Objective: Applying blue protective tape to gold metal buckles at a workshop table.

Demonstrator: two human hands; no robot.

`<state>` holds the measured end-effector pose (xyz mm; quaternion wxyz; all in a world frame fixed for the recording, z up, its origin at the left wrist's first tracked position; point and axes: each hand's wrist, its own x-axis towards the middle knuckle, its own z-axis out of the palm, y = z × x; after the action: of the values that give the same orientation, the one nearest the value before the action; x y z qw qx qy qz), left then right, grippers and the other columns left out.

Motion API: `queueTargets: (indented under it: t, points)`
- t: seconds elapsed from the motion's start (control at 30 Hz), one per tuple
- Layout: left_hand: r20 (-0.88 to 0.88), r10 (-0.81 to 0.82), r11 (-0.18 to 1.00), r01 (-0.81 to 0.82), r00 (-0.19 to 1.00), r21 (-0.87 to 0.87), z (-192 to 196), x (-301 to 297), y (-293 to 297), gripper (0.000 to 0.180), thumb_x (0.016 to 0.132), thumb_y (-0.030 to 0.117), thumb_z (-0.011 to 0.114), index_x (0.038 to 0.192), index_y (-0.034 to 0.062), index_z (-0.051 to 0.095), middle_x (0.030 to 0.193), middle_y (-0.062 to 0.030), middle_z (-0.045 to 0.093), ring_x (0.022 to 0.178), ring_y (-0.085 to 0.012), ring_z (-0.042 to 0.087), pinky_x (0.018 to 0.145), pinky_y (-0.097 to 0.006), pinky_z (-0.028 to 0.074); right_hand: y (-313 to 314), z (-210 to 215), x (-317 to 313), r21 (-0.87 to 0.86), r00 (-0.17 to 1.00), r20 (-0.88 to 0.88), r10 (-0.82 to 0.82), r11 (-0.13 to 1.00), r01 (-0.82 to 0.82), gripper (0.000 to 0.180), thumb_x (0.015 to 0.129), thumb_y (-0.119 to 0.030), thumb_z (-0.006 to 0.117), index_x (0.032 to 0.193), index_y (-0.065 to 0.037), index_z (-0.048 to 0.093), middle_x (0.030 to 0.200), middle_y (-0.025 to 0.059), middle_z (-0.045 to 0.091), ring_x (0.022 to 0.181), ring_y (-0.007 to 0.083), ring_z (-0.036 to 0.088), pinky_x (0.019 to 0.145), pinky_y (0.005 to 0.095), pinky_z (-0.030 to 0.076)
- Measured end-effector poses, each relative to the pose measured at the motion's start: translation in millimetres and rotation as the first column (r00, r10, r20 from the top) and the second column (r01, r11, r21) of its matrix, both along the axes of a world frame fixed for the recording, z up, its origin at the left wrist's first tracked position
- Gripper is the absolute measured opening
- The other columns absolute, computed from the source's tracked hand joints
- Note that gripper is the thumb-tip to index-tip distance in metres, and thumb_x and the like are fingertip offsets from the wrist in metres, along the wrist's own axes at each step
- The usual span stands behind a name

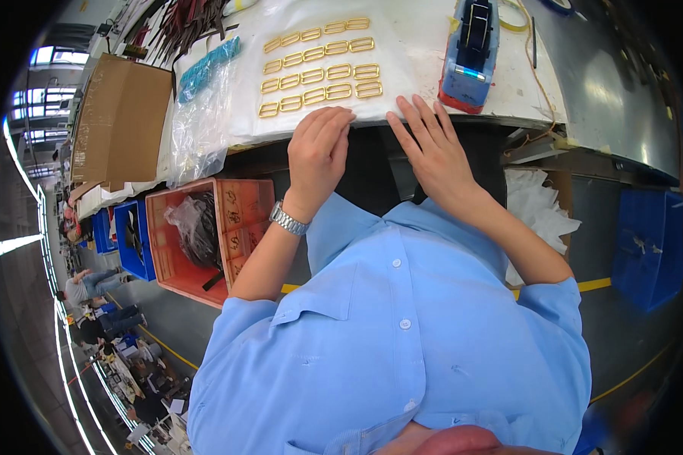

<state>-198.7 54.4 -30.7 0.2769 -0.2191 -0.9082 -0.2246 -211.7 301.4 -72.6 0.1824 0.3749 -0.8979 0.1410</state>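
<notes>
Both my hands, left hand [316, 148] and right hand [429, 148], are resting flat, fingers holding nothing, at the counter [432, 61] edge beside neat rows of gold buckles [316, 68].

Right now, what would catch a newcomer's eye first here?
Probably the gold rectangular buckles, laid in neat rows on a white sheet at the table's near edge. Both hands rest there: the left hand by the lowest row, the right hand flat beside it. A blue tape dispenser stands to the right.
</notes>
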Motion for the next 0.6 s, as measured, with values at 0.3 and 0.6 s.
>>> queueTargets:
  t: [0.3, 0.6]
  points:
    - [0.148, -0.172, 0.904, 0.215, 0.974, -0.370, 27.1, -65.0, -3.8, 0.007, 0.089, 0.009, 0.065, 0.093, 0.0029, 0.063, 0.095, -0.0154, 0.066, 0.097, -0.0364, 0.066, 0.087, -0.048, 0.053, -12.4, -1.3, 4.9, -0.166, 0.998, 0.054, 0.035, 0.986, -0.026, 0.081, 0.084, 0.001, 0.067, 0.162, -0.005, 0.045, 0.170, 0.0176, 0.039, 0.159, 0.0382, 0.035, 0.131, 0.0560, 0.026]
    - [0.078, -0.149, 0.901, 0.168, 0.986, -0.400, 16.4, -62.9, 11.9, 0.017, 0.085, 0.015, 0.072, 0.083, -0.0013, 0.068, 0.082, -0.0167, 0.070, 0.085, -0.0357, 0.072, 0.073, -0.046, 0.058, -18.0, -8.3, 14.2, -0.170, 1.000, -0.025, 0.019, 0.985, -0.023, 0.079, 0.092, -0.005, 0.069, 0.166, -0.009, 0.042, 0.173, 0.0150, 0.037, 0.161, 0.0377, 0.031, 0.132, 0.0581, 0.021]
